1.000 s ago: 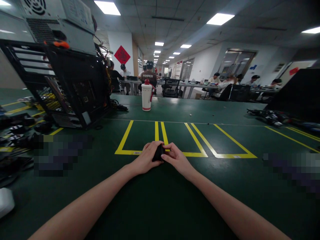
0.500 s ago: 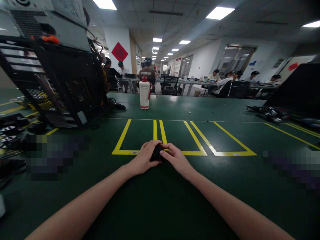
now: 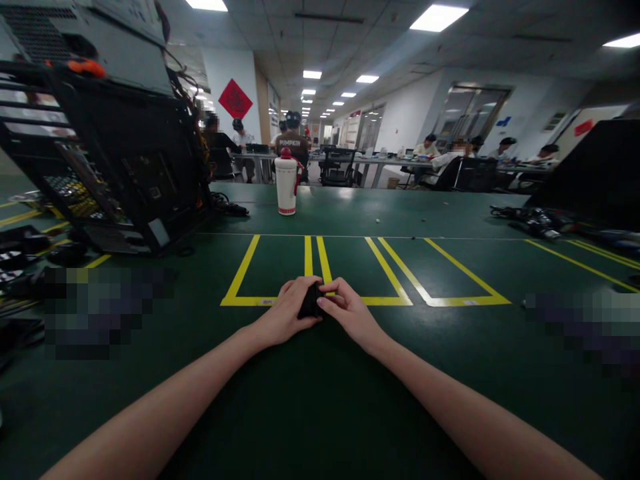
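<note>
Black thing (image 3: 309, 305) is between both hands, right by the near strip of yellow tape (image 3: 387, 301); can't tell if it's touching the table (image 3: 320, 407). Left hand (image 3: 289, 308) wraps it, right hand (image 3: 349, 313) pinches its right end. I'd call it mid-handling: grip's done, neither hand has let go. Table's green, with a white cup (image 3: 287, 190) and PC case (image 3: 137, 177) farther back. Past that, people (image 3: 293, 152) sit at desks under ceiling lights (image 3: 367, 79).

Office workroom, ceiling lights (image 3: 439, 18), open computer case (image 3: 135, 170), distant desks (image 3: 383, 161), apparently cluttered
</note>
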{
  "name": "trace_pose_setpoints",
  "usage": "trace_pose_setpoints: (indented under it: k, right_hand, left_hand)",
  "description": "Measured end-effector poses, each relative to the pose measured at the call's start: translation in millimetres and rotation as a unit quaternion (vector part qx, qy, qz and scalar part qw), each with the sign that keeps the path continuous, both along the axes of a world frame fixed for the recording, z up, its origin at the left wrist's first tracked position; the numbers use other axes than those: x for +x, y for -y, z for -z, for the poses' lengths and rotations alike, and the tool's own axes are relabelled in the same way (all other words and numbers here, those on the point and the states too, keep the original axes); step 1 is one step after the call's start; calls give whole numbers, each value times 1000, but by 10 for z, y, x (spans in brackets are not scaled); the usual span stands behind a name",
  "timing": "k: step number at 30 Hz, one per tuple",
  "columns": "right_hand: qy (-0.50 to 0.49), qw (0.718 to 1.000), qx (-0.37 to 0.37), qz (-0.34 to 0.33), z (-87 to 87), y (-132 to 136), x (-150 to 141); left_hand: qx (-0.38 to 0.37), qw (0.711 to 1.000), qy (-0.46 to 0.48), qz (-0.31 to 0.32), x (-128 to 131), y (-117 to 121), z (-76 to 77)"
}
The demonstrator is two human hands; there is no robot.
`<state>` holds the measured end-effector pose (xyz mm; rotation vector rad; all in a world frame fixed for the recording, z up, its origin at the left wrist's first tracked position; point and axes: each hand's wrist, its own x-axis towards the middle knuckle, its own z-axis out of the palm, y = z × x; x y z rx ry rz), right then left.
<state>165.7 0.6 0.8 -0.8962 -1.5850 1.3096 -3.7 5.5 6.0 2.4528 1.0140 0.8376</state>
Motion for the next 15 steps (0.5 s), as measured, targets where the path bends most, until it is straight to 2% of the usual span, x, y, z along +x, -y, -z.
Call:
trace_pose_setpoints:
  k: [5, 10, 15]
  right_hand:
    - [25, 999, -21, -13, -44, 18, 19]
    - [5, 999, -13, -46, -31, 30, 35]
    - [3, 1000, 6, -28, 24, 5, 20]
  left_hand:
    - [0, 1000, 1, 3, -3, 3, 11]
    - [5, 1000, -4, 11, 2, -1, 1]
    - [11, 1000, -5, 7, 3, -11, 12]
